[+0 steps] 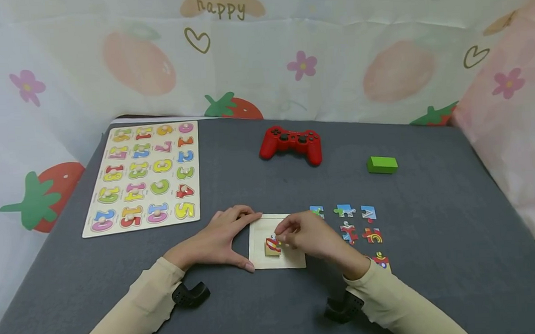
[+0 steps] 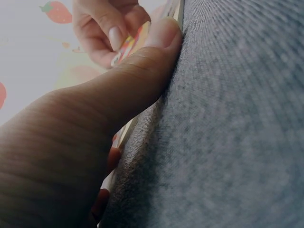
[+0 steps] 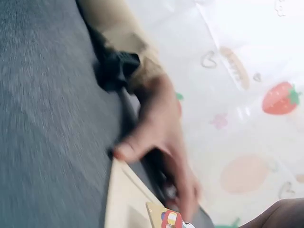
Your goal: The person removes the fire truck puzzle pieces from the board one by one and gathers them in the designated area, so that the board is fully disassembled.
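A square wooden puzzle tray [image 1: 294, 258] lies flat in front of me. My left hand [image 1: 214, 239] rests at its left side, thumb and index finger spread toward the two left corners. My right hand [image 1: 311, 235] pinches a jigsaw piece [image 1: 272, 247] with a red and yellow picture over the middle of the tray. In the right wrist view this jigsaw piece [image 3: 171, 219] stands tilted above the wooden surface. The left wrist view shows my left thumb [image 2: 147, 57] against the tray's edge, with the pinched piece beyond it, partly covered.
Several loose jigsaw pieces [image 1: 348, 232] lie right of the tray, some partly behind my right arm. A number board [image 1: 192, 140] with knobbed pieces sits at the left. Toward the back are a red game controller [image 1: 292, 142] and a green block [image 1: 382, 165].
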